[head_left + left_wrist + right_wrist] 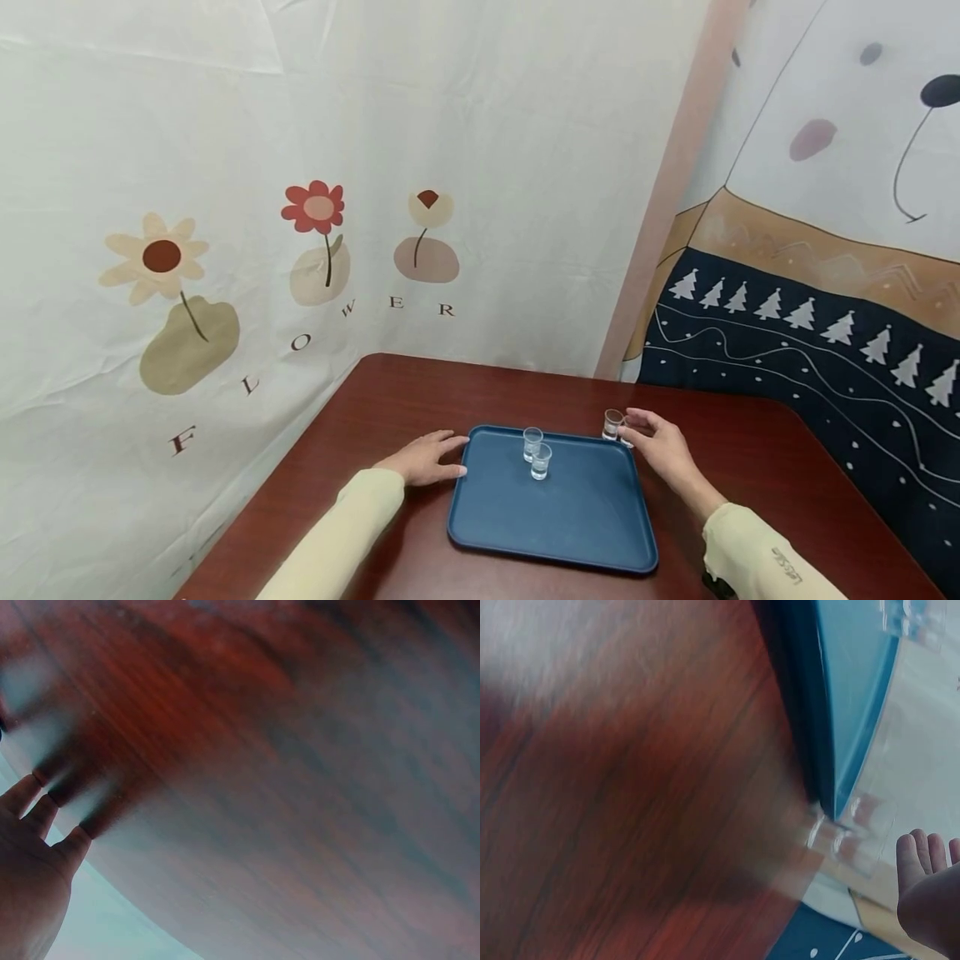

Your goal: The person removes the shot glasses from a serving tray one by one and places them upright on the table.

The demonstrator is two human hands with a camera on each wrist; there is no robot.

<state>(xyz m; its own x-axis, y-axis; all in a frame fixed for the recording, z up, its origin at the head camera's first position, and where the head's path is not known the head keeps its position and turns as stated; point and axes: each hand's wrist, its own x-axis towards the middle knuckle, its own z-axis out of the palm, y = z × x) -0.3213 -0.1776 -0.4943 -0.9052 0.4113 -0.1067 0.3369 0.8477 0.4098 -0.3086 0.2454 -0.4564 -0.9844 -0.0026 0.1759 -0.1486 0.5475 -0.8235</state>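
A blue tray [555, 517] lies on the table, with two small clear shot glasses [540, 462] standing near its far side, one in front of the other. Just past the tray's far right corner are two more shot glasses [612, 423], side by side. My right hand [663, 446] is right at the nearer of these, its thumb and fingers spread about it and partly covering it. In the right wrist view, the fingers [924, 851] look straight, a little apart from the glasses. My left hand [426, 458] is by the tray's left edge, fingers extended, thumb and index fingertips at the rim.
The reddish-brown wooden table [405, 383] extends around the tray on every side. Behind it hangs a pale curtain [525, 167] printed with flowers and letters. A dark patterned cloth [750, 358] hangs along the right side.
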